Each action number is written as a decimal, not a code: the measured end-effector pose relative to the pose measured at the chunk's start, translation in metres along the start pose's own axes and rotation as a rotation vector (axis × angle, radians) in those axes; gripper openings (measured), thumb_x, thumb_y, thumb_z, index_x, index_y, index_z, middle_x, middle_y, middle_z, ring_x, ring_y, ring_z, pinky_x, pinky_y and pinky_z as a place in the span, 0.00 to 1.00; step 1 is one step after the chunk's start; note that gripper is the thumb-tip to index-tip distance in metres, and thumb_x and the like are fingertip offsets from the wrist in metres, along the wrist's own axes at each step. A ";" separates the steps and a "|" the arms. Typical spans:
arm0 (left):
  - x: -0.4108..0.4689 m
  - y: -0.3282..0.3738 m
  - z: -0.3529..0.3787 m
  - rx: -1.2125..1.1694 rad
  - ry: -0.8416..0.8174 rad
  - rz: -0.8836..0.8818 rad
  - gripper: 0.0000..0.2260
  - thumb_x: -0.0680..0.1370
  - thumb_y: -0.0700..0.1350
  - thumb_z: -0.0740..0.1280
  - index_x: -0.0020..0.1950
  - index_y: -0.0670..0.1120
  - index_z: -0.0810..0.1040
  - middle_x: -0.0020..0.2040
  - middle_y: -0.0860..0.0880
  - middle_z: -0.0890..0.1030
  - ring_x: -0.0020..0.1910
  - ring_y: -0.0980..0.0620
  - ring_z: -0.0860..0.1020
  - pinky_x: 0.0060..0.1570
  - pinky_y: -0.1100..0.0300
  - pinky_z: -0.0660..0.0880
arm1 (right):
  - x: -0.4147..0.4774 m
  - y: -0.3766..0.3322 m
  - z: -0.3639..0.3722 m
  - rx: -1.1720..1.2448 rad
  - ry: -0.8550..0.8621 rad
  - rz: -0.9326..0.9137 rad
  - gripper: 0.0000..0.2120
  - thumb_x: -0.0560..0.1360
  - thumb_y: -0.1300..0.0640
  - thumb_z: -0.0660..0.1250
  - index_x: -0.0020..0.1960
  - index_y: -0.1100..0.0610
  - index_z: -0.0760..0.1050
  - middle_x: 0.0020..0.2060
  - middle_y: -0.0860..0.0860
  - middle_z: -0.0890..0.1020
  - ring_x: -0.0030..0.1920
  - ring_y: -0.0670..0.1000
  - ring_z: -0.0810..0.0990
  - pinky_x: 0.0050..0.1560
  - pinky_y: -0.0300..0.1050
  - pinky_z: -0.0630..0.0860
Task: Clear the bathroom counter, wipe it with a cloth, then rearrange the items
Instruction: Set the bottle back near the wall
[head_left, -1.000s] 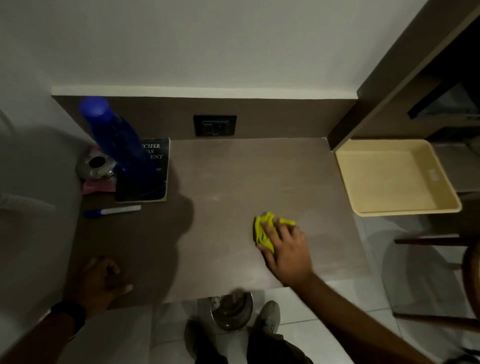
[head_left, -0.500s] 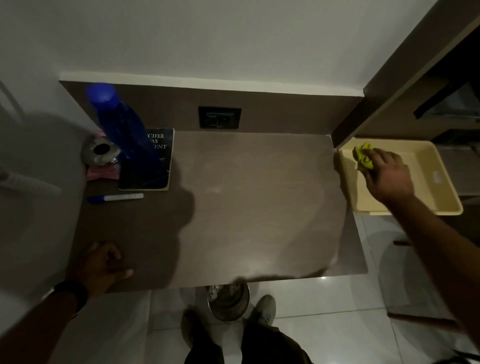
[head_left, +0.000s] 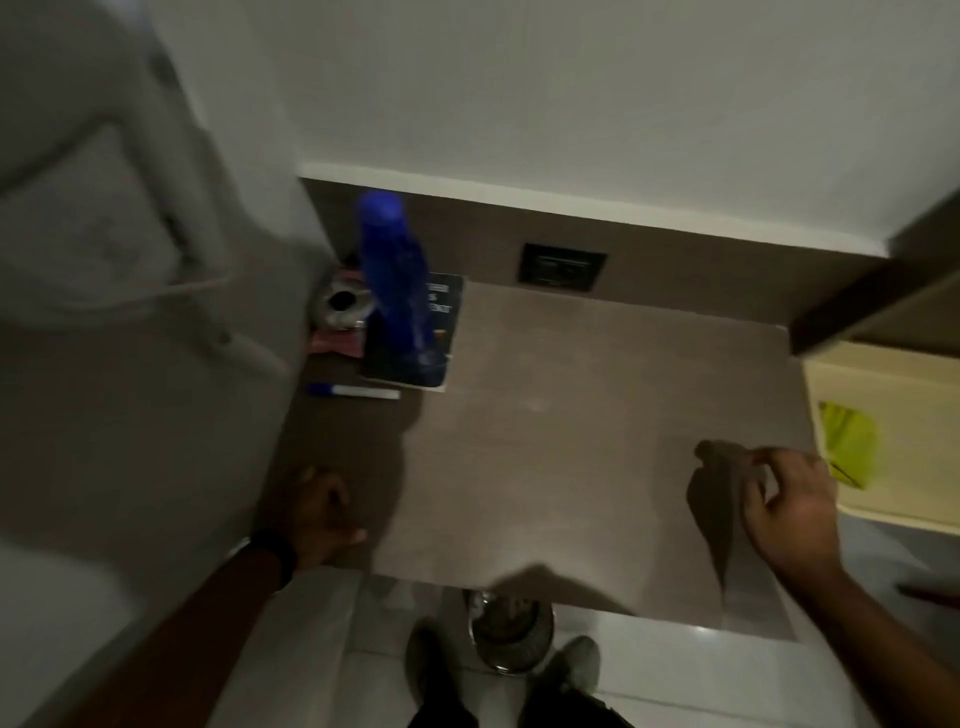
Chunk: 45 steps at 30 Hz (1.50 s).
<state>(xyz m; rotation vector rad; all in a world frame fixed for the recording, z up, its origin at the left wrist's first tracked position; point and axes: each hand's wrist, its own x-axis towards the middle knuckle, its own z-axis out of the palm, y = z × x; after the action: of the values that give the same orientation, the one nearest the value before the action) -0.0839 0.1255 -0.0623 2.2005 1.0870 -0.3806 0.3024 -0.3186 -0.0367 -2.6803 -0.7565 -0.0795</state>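
The yellow cloth (head_left: 848, 439) lies loose inside the cream tray (head_left: 914, 374) at the right, off the counter's end. My right hand (head_left: 789, 504) hovers over the brown counter (head_left: 571, 415) near its right front corner, fingers apart and holding nothing. My left hand (head_left: 317, 514) rests on the counter's front left edge, fingers curled, with nothing seen in it. At the back left stand a tall blue bottle (head_left: 397, 280) on a dark book (head_left: 436, 338), a round metal ashtray (head_left: 340, 306) on something pink, and a blue-capped pen (head_left: 356, 391).
A black wall socket (head_left: 563, 267) sits in the brown backsplash. A metal bin (head_left: 511, 639) stands on the tiled floor under the counter's front edge, between my shoes. A white chair (head_left: 104, 234) fills the left side. A dark cabinet edge (head_left: 883, 291) rises above the tray.
My right hand carried the yellow cloth off the counter to the tray, let it go there, and has come back over the counter with nothing in it. The view swung right.
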 end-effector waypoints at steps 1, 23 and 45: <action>-0.001 0.002 -0.002 0.023 0.005 -0.001 0.22 0.57 0.55 0.82 0.41 0.56 0.72 0.46 0.52 0.72 0.44 0.51 0.74 0.45 0.58 0.70 | -0.009 -0.018 0.010 0.028 -0.020 -0.074 0.14 0.76 0.52 0.60 0.54 0.57 0.78 0.50 0.58 0.80 0.51 0.63 0.76 0.55 0.57 0.72; -0.003 0.005 -0.001 0.023 0.054 -0.027 0.23 0.57 0.60 0.80 0.41 0.57 0.70 0.50 0.56 0.71 0.51 0.54 0.73 0.50 0.56 0.73 | 0.119 -0.400 0.135 0.745 -0.238 -0.006 0.44 0.66 0.56 0.85 0.76 0.52 0.66 0.70 0.49 0.75 0.70 0.50 0.75 0.69 0.44 0.74; 0.000 0.001 0.004 0.092 0.079 0.022 0.22 0.59 0.60 0.80 0.41 0.57 0.70 0.48 0.55 0.69 0.48 0.52 0.72 0.47 0.58 0.71 | 0.149 -0.287 0.095 0.660 -0.235 0.122 0.39 0.73 0.53 0.81 0.78 0.51 0.65 0.71 0.52 0.79 0.68 0.56 0.81 0.66 0.51 0.80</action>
<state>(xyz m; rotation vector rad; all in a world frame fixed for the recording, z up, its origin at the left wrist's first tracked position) -0.0828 0.1223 -0.0646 2.3241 1.1067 -0.3425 0.2774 0.0167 -0.0123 -2.1077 -0.5548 0.4456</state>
